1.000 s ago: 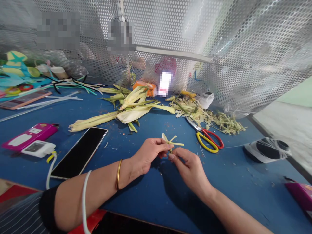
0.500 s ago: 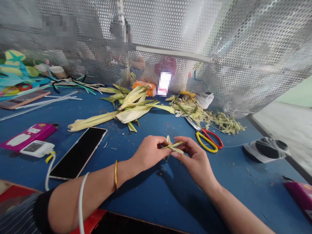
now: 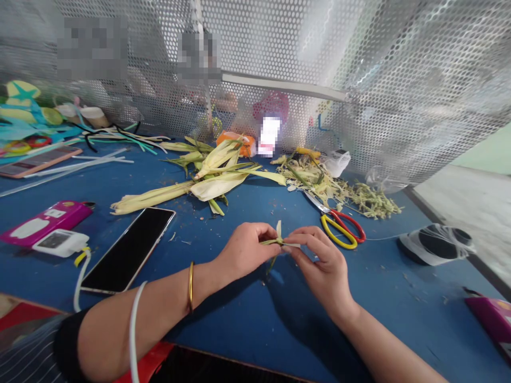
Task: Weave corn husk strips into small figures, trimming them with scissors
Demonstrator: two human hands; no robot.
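Observation:
Between my two hands is a small crossed piece of corn husk strips [image 3: 279, 232], with one pale end standing up and a thin greenish end hanging below. My left hand [image 3: 248, 247] pinches it from the left between thumb and fingers. From the right, my right hand [image 3: 321, 258] holds another strip end between thumb and fingertips. Both hands are raised a little over the blue table [image 3: 235, 324]. Beyond them lies a pile of corn husks [image 3: 221, 178], and to the right are scissors [image 3: 339, 230] with one red and one yellow handle.
Husk scraps [image 3: 319, 183] are heaped at the back right, before a perforated metal screen [image 3: 279, 64]. A black phone [image 3: 130, 250] and a magenta pack [image 3: 51, 221] lie left. A wrapped thread spool [image 3: 435, 244] sits right. A white cable [image 3: 133, 330] crosses my left forearm.
My right fingers have shifted slightly and now press closer on the right strip end. The upright husk end has moved a little to the right. My left hand has barely moved.

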